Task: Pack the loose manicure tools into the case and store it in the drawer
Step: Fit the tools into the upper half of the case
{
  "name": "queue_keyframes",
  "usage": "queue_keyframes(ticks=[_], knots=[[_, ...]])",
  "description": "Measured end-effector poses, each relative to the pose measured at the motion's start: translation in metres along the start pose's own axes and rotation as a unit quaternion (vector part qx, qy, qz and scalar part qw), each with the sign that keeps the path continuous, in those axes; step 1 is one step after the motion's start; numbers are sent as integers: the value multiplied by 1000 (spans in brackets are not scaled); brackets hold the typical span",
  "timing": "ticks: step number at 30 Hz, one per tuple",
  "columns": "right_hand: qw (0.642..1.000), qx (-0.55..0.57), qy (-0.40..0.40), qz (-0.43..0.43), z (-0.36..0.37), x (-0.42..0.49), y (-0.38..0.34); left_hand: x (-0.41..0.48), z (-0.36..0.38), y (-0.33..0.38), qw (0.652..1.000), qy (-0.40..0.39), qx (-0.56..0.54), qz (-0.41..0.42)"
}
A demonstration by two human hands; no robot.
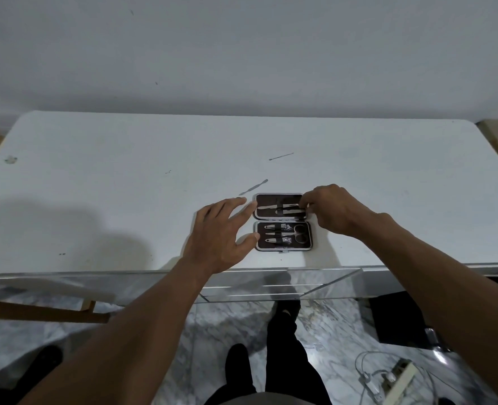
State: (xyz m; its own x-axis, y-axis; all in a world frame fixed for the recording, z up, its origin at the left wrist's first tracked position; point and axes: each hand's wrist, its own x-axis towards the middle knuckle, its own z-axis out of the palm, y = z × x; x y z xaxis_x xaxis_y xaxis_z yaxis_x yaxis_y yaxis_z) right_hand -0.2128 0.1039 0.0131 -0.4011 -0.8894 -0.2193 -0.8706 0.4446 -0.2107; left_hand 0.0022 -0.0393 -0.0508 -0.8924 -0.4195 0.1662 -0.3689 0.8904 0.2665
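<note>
The open case point(283, 222) lies flat on the white table point(95, 185), between the two hands. The left hand point(218, 235) rests just to its left with fingers spread, the fingertips touching the case's left edge. The right hand point(329, 211) is at the case's far right corner, its fingertips pinched on the end of a slim metal tool point(290, 211) lying in the far half. The near half, below and left of that hand, holds clippers and scissors point(297, 232). Two loose tools lie on the table beyond the hands: one point(253, 187) just past the left fingertips, another point(281, 156) farther off.
</note>
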Motion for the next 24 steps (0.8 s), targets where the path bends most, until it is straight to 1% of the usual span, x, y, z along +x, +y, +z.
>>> queue_keyframes(ticks=[4, 7, 10, 12, 15, 19, 24], knots=[[993, 91, -1, 74, 0, 5, -2, 0, 0, 0, 1000, -2, 2, 2], [992, 93, -12, 87, -4, 9, -6, 0, -1, 0, 1000, -5, 8, 2], [995, 75, -25, 58, -7, 8, -6, 0, -1, 0, 1000, -5, 12, 2], [998, 42, -34, 30, -8, 5, -6, 0, -1, -1, 1000, -5, 13, 1], [998, -37, -36, -38, -9, 1, -5, 0, -1, -1, 1000, -7, 12, 0], [990, -80, -45, -108, -14, -4, -2, 0, 0, 0, 1000, -8, 14, 0], [982, -112, -54, -145, -15, -6, 0, 0, 0, -1, 1000, -8, 14, 0]])
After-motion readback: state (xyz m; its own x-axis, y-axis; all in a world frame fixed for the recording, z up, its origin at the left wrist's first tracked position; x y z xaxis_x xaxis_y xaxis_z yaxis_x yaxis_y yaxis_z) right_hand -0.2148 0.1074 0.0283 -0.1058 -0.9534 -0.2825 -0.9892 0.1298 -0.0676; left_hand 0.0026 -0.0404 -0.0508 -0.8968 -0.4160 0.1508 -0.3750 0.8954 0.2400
